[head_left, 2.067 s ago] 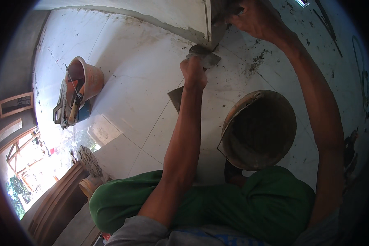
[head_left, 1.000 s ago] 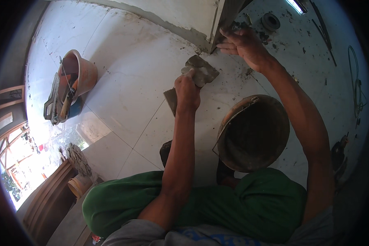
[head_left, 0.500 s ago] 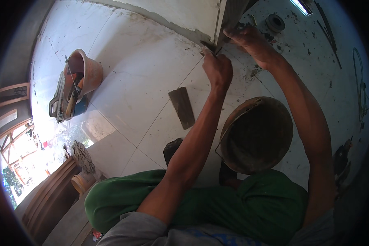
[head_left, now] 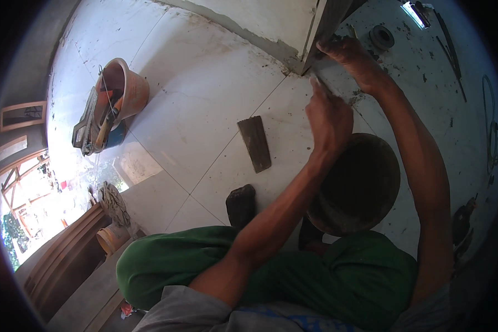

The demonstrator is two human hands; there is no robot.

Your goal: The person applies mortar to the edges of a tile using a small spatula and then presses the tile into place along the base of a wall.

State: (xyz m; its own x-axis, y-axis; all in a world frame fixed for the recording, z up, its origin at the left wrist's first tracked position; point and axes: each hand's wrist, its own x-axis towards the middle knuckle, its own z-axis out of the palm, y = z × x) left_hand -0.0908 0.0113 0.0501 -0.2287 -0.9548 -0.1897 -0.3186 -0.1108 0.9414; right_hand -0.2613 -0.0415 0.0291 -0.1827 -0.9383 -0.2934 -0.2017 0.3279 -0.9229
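Note:
My left hand (head_left: 329, 119) grips a thin scraper (head_left: 326, 88), seen edge-on just below the foot of a wooden frame (head_left: 315, 41) at the plastered wall corner (head_left: 293, 52). My right hand (head_left: 351, 61) has its fingertips on that frame's edge. A round mortar bucket (head_left: 359, 182) stands between my arms, partly behind the left one. A flat greyish-brown board piece (head_left: 254, 144) lies on the white tiled floor (head_left: 193, 127), with a dark stone-like lump or foot (head_left: 239, 205) below it.
An orange bucket with tools (head_left: 133, 94) sits at the left. Crumpled rag-like material (head_left: 113, 205), a yellowish container (head_left: 110, 238) and stacked wooden frames (head_left: 61, 249) are at lower left. A grey ring (head_left: 380, 37), dark strips (head_left: 448, 50) and a green hose (head_left: 487, 99) lie at right.
My left hand moved up to the corner, leaving the flat board piece uncovered, then shifted right and down with the scraper. My right hand came lower and stays at the frame's edge.

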